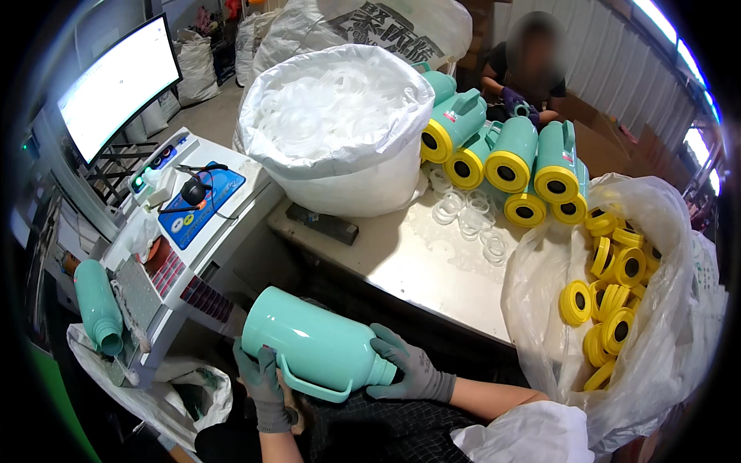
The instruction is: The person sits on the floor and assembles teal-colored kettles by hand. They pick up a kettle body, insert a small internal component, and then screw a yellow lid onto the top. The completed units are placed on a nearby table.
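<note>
A teal thermos jug casing (312, 339) lies on its side above my lap, its wide base to the left and narrow neck to the right. My left hand (264, 386), in a grey glove, grips it near the base, beside the looped handle. At the neck end, my gloved right hand (413, 369) closes round the shoulder. Several more teal jugs (515, 143) with yellow bottom rings lie stacked at the back right of the white table (432, 270). Loose translucent rings (471, 216) are scattered in front of them.
A white sack (332, 174) full of translucent rings stands at the back. Yellow caps (617, 266) fill a plastic bag (532, 301) at right. Another teal jug (94, 297) rests at left, below a machine (202, 204) and monitor (120, 81). A co-worker (529, 73) sits behind.
</note>
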`<control>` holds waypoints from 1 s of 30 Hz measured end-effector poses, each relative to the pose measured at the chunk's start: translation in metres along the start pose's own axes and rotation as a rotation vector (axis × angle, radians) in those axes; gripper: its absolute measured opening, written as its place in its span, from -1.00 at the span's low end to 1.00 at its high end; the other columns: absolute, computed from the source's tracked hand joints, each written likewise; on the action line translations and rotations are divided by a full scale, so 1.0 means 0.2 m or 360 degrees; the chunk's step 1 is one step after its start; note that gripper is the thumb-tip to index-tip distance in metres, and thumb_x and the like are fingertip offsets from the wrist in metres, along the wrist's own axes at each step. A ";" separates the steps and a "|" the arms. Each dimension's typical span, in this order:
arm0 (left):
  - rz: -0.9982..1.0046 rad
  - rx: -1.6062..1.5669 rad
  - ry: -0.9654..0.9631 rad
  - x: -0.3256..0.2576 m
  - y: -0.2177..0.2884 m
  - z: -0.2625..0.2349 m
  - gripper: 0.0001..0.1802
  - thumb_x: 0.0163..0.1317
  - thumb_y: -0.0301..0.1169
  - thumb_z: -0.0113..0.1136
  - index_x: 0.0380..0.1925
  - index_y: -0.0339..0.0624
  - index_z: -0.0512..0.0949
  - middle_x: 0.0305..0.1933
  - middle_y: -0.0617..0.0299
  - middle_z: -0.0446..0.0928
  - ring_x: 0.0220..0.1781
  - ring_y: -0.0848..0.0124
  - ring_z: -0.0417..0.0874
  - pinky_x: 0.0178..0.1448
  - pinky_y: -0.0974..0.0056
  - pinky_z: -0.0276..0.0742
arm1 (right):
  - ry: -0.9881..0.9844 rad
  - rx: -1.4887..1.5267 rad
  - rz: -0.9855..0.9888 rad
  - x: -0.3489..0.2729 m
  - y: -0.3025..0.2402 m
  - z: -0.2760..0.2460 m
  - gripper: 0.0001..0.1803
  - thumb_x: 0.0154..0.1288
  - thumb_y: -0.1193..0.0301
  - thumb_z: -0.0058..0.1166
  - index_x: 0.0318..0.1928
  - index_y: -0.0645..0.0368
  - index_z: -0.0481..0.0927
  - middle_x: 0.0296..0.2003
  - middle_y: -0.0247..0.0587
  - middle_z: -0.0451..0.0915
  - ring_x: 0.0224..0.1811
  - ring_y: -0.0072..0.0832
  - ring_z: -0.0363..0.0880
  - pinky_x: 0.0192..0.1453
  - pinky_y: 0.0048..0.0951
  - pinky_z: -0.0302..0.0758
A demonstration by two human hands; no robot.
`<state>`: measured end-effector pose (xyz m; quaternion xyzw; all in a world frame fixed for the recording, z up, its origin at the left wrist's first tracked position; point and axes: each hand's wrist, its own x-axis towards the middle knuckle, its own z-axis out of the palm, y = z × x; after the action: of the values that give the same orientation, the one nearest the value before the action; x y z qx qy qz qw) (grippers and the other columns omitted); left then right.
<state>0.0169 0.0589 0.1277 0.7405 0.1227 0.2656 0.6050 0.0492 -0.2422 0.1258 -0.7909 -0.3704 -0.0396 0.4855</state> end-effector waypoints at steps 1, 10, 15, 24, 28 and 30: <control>-0.0033 0.0024 0.0007 0.00 0.01 -0.02 -0.38 0.52 -0.29 0.14 0.43 -0.42 0.26 0.20 0.07 0.51 0.13 0.34 0.54 0.26 0.24 0.49 | -0.0010 0.0008 0.0001 0.00 0.00 0.00 0.05 0.11 0.09 0.56 0.54 0.09 0.29 0.55 0.23 0.18 0.46 0.10 0.44 0.41 -0.10 0.55; -0.0085 -0.0029 0.0042 -0.02 0.02 -0.04 -0.40 0.49 -0.30 0.10 0.41 -0.41 0.29 0.18 0.06 0.54 0.11 0.33 0.56 0.23 0.23 0.51 | -0.0088 -0.0002 0.0039 0.03 -0.03 -0.01 0.04 0.10 0.15 0.55 0.54 0.10 0.28 0.56 0.24 0.16 0.46 0.09 0.43 0.42 -0.13 0.56; -0.0076 0.0016 0.0088 -0.04 0.00 -0.04 -0.42 0.47 -0.35 0.10 0.39 -0.44 0.30 0.13 0.05 0.56 0.08 0.35 0.57 0.20 0.22 0.54 | -0.0143 -0.0003 0.0023 0.03 -0.01 -0.02 0.07 0.09 0.18 0.56 0.55 0.08 0.24 0.56 0.24 0.14 0.44 0.12 0.46 0.39 -0.12 0.59; -0.0093 -0.0007 0.0116 -0.07 -0.05 -0.05 -0.43 0.51 -0.34 0.07 0.40 -0.44 0.28 0.11 0.05 0.58 0.05 0.36 0.60 0.16 0.24 0.57 | -0.0175 0.0020 0.0025 0.03 -0.02 -0.01 0.09 0.08 0.18 0.56 0.57 0.02 0.22 0.56 0.26 0.13 0.42 0.15 0.47 0.37 -0.10 0.60; -0.0100 -0.0127 0.0077 -0.08 -0.07 -0.04 -0.40 0.54 -0.28 0.11 0.42 -0.42 0.27 0.13 0.06 0.57 0.08 0.34 0.62 0.16 0.24 0.59 | -0.0171 0.0015 -0.0013 0.02 -0.01 -0.03 0.12 0.08 0.16 0.55 0.59 0.01 0.19 0.56 0.27 0.12 0.44 0.16 0.45 0.39 -0.10 0.58; -0.0058 -0.0129 0.0066 -0.09 -0.11 -0.04 -0.39 0.55 -0.24 0.13 0.43 -0.40 0.28 0.16 0.07 0.56 0.10 0.33 0.62 0.18 0.23 0.60 | -0.0187 0.0002 -0.0009 0.03 -0.01 -0.05 0.11 0.09 0.15 0.55 0.59 0.02 0.19 0.56 0.27 0.12 0.44 0.15 0.44 0.39 -0.09 0.57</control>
<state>0.0020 0.0614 0.1029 0.7073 0.1379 0.2747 0.6366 0.0554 -0.2473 0.1348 -0.7906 -0.4006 0.0058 0.4631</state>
